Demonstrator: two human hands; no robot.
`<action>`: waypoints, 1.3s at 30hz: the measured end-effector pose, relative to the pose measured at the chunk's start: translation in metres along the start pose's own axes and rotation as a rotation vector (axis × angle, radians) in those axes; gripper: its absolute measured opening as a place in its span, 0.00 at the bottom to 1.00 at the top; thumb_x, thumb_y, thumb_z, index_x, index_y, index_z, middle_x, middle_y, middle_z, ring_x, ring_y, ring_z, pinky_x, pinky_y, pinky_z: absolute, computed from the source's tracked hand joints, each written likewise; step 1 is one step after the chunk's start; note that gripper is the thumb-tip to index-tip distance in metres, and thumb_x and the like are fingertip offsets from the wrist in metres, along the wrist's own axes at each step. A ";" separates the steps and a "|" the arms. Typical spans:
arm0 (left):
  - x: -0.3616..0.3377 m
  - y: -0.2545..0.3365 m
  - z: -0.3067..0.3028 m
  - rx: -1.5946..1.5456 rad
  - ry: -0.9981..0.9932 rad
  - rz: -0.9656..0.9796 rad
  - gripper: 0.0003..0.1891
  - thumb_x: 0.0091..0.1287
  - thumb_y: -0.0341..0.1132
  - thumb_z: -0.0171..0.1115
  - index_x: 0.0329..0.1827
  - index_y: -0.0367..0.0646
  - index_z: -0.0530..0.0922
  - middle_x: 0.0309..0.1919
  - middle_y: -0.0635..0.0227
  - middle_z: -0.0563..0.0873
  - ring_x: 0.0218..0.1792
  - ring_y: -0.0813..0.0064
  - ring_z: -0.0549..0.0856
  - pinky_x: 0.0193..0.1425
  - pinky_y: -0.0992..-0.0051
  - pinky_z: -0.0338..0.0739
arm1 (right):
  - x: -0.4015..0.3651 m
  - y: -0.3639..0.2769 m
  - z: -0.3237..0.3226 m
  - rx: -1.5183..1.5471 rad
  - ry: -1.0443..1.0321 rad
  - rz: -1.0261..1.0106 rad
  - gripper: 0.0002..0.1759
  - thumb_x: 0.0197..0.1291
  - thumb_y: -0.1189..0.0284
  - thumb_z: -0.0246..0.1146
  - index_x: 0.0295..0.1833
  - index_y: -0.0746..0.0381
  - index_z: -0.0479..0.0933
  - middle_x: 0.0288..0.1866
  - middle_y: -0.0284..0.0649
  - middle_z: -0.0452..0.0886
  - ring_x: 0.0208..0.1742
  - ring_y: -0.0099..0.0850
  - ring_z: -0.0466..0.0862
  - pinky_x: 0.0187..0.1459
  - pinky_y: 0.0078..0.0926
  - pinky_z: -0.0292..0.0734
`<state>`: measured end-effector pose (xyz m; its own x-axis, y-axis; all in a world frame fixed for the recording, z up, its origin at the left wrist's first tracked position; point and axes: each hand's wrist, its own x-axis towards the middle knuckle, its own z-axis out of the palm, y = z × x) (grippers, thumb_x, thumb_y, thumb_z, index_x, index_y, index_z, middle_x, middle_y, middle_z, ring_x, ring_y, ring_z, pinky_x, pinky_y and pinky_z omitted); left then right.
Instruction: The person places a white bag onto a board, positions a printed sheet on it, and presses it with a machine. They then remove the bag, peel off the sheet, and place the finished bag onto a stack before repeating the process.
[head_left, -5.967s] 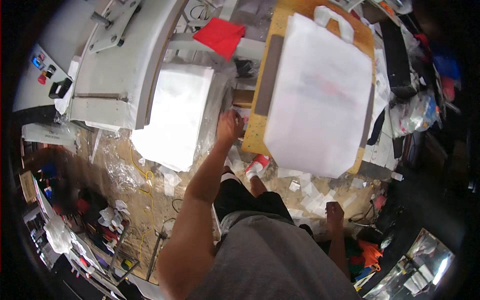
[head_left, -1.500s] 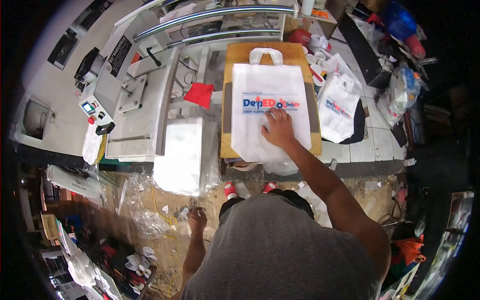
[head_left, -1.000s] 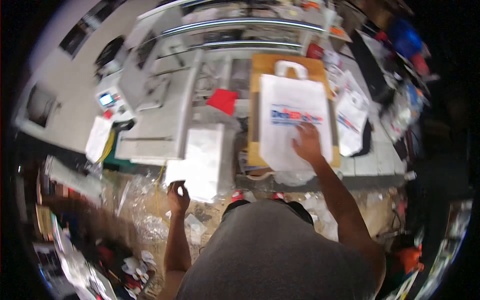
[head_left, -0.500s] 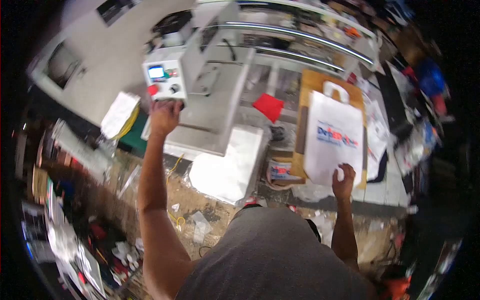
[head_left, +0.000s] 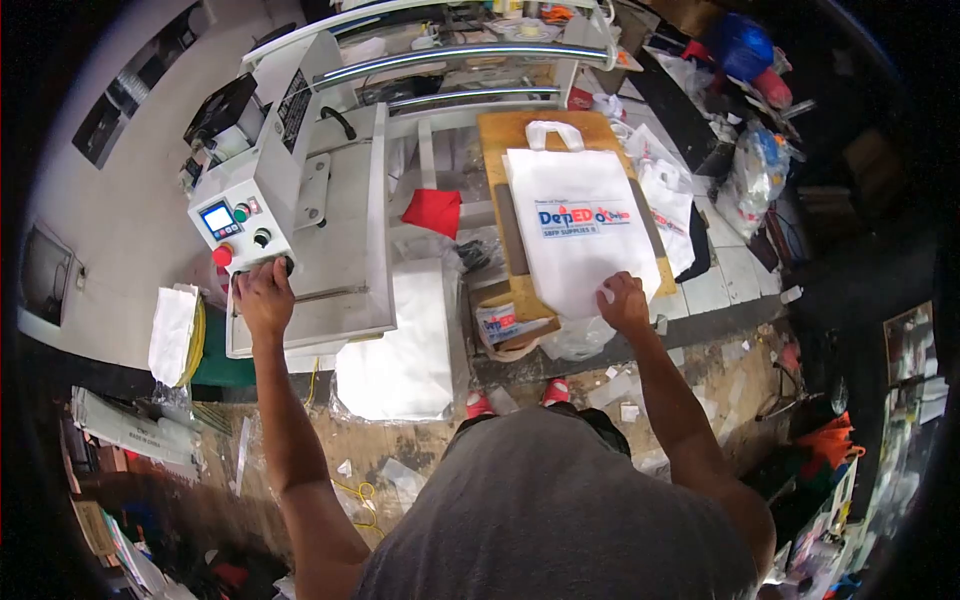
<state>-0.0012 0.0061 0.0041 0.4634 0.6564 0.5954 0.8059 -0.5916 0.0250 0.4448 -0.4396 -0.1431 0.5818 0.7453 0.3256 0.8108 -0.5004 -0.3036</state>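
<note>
My left hand (head_left: 265,298) is wrapped around a black handle (head_left: 289,265) below the control panel (head_left: 238,228) of a white heat press machine. My right hand (head_left: 626,303) is at the lower edge of a white printed bag (head_left: 570,190), its fingers curled in and appearing to pinch the material. The bag lies flat on a brown board (head_left: 497,135), its handle loop (head_left: 553,134) pointing away from me. Blue and red "DepED" lettering shows on its front.
A red cloth piece (head_left: 432,212) lies between the machine and the board. White sheets (head_left: 395,345) in plastic lie at the bench's front. Another printed bag (head_left: 668,195) is right of the board. Two chrome bars (head_left: 465,60) cross the back. Scraps litter the floor.
My view has swung right, so machine and bag appear further left. My left hand stays at the machine's handle; my right hand stays by the bag's lower edge.
</note>
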 end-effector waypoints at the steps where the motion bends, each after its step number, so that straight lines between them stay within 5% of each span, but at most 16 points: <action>1: -0.003 0.007 -0.002 0.012 0.018 0.016 0.18 0.75 0.49 0.56 0.36 0.49 0.87 0.35 0.65 0.88 0.42 0.55 0.83 0.57 0.47 0.71 | -0.002 -0.005 -0.003 -0.003 0.024 -0.012 0.12 0.54 0.68 0.71 0.42 0.62 0.82 0.46 0.45 0.83 0.49 0.49 0.81 0.52 0.48 0.76; 15: -0.017 0.198 -0.006 -0.260 0.019 0.226 0.12 0.67 0.44 0.65 0.41 0.45 0.81 0.43 0.61 0.86 0.48 0.54 0.81 0.59 0.53 0.69 | 0.011 0.013 -0.023 0.175 0.100 0.045 0.12 0.58 0.67 0.70 0.44 0.61 0.83 0.47 0.48 0.85 0.51 0.49 0.83 0.54 0.45 0.79; 20: -0.034 0.259 -0.023 -0.663 0.038 0.161 0.10 0.65 0.30 0.66 0.49 0.41 0.82 0.52 0.54 0.84 0.56 0.51 0.82 0.63 0.55 0.75 | 0.032 -0.056 -0.085 0.405 0.259 -0.115 0.13 0.59 0.72 0.70 0.49 0.64 0.81 0.51 0.50 0.84 0.55 0.50 0.81 0.59 0.45 0.76; 23: -0.055 0.282 -0.042 -0.766 0.143 0.236 0.11 0.64 0.21 0.63 0.48 0.40 0.82 0.48 0.52 0.85 0.47 0.51 0.86 0.52 0.61 0.82 | 0.054 -0.107 -0.099 0.535 0.232 -0.380 0.16 0.61 0.70 0.67 0.53 0.66 0.79 0.55 0.49 0.82 0.60 0.50 0.79 0.63 0.45 0.74; 28: -0.107 0.272 -0.055 -0.782 0.145 0.085 0.09 0.64 0.20 0.62 0.44 0.40 0.82 0.37 0.56 0.87 0.39 0.52 0.87 0.45 0.62 0.81 | 0.092 -0.147 -0.091 0.430 0.235 -0.590 0.18 0.64 0.66 0.66 0.55 0.64 0.78 0.58 0.48 0.80 0.63 0.49 0.76 0.62 0.48 0.71; 30: -0.134 0.254 -0.052 -0.715 0.076 -0.028 0.08 0.64 0.20 0.62 0.44 0.40 0.81 0.37 0.56 0.87 0.38 0.54 0.87 0.42 0.63 0.81 | 0.102 -0.146 -0.079 0.133 0.088 -0.434 0.20 0.65 0.62 0.65 0.57 0.63 0.77 0.56 0.49 0.79 0.61 0.48 0.76 0.61 0.53 0.68; 36: -0.204 0.191 -0.028 -0.642 -0.002 -0.198 0.04 0.67 0.23 0.61 0.42 0.39 0.82 0.35 0.58 0.87 0.32 0.63 0.88 0.38 0.67 0.81 | 0.114 -0.086 -0.076 0.080 0.260 -0.282 0.13 0.66 0.61 0.65 0.40 0.59 0.75 0.39 0.44 0.82 0.44 0.48 0.82 0.45 0.49 0.64; 39: -0.225 0.166 -0.002 -0.631 -0.046 -0.228 0.04 0.66 0.23 0.61 0.41 0.39 0.81 0.35 0.57 0.87 0.31 0.63 0.87 0.37 0.66 0.82 | 0.112 -0.063 -0.092 0.113 0.172 -0.232 0.12 0.66 0.62 0.63 0.41 0.61 0.76 0.40 0.46 0.82 0.46 0.46 0.81 0.48 0.50 0.64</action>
<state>0.0279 -0.2408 -0.1237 0.3336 0.8085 0.4849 0.5219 -0.5867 0.6192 0.4652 -0.3653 -0.0048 0.3917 0.7434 0.5421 0.9168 -0.2658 -0.2979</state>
